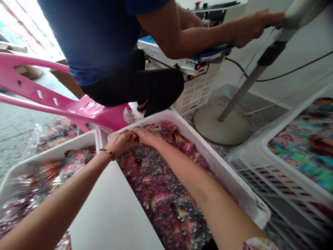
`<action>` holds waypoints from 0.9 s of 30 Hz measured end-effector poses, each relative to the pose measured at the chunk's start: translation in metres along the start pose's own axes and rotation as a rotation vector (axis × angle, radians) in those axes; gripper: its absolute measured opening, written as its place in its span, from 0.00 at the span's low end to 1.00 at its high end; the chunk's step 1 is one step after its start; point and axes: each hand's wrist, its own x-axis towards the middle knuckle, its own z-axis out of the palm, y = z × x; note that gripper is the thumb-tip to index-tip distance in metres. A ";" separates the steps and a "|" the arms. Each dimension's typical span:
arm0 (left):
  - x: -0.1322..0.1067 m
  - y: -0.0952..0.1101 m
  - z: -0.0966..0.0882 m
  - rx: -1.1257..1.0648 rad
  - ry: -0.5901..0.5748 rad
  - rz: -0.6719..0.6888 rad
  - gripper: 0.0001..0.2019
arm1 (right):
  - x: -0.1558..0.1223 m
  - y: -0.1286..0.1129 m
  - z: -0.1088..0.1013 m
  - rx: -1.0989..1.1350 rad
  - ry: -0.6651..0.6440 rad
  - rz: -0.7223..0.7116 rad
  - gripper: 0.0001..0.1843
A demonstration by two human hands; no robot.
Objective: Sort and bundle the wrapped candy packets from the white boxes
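Observation:
My left hand (120, 141), a beaded bracelet on its wrist, is at the far left corner of a white tub (221, 163). Close beside it, almost touching fingertips, is my right hand (147, 136), reaching in over the contents. Both hands have their fingers curled and pressed together among the packets; what they pinch is hidden. Filling the tub are many small pink and red printed packets (161, 201) in shiny clear plastic. A plain white board (111, 211) lies along the tub's left side, under my left forearm.
Left stands another white tub (15, 170) of plastic-wrapped pieces. Ahead, a person in a blue shirt (96, 38) sits on a pink chair (104, 113) at a machine (156, 52). A round-based metal stand (221, 125) and a crate (260, 166) with colourful printed items are right.

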 end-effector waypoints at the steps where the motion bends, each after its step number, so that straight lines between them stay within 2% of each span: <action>1: 0.002 0.002 -0.001 0.020 -0.016 0.021 0.20 | -0.002 -0.001 -0.004 0.011 -0.020 0.008 0.20; 6: 0.009 0.008 -0.004 -0.011 -0.052 0.118 0.17 | -0.007 -0.005 -0.015 -0.016 -0.059 0.036 0.21; 9: 0.010 0.010 -0.007 -0.063 -0.131 0.136 0.17 | 0.000 -0.005 -0.017 -0.006 -0.055 0.088 0.19; 12: 0.009 0.013 -0.010 -0.053 -0.179 0.107 0.16 | 0.011 -0.001 -0.016 0.014 -0.025 0.156 0.18; 17: 0.011 0.016 -0.009 -0.055 -0.183 0.084 0.16 | 0.028 0.009 -0.005 0.047 -0.171 0.270 0.15; 20: 0.013 0.017 -0.009 -0.054 -0.196 0.014 0.13 | 0.031 0.014 -0.011 0.138 -0.162 0.257 0.17; 22: 0.015 0.016 -0.008 -0.055 -0.210 -0.004 0.10 | 0.022 0.019 -0.025 0.184 -0.069 0.251 0.19; 24: 0.016 0.013 -0.006 -0.084 -0.227 -0.015 0.11 | 0.003 0.030 -0.043 0.154 0.060 0.312 0.21; 25: 0.016 0.011 -0.005 -0.114 -0.232 -0.014 0.13 | -0.011 0.037 -0.052 0.092 0.097 0.399 0.21; 27: 0.015 0.006 -0.001 -0.174 -0.238 -0.008 0.20 | -0.044 0.055 -0.063 -0.031 0.052 0.598 0.20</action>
